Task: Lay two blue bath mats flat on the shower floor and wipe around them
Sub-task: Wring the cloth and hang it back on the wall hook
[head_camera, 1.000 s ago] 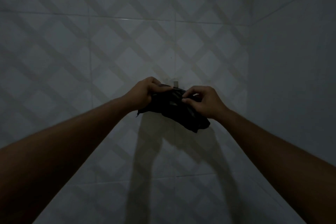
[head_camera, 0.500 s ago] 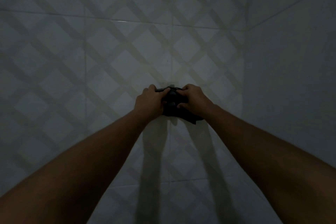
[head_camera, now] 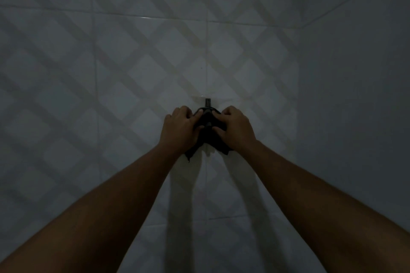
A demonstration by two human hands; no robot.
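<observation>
Presently both hands are pressing a dark cloth [head_camera: 218, 142] over a small hook [head_camera: 207, 102] on the tiled wall [head_camera: 111, 95], near the corner with the plain side wall [head_camera: 355, 95]. A second ago the cloth was bunched clear of the wall; it is now draping on the hook, suggesting wiping is finishing. The left hand [head_camera: 180, 129] and right hand [head_camera: 235, 128] are each pinching its upper edge, fingers narrow. Its long axis is hanging downward, tails pointing at the floor. Neither mat is showing; their position cannot be told.
</observation>
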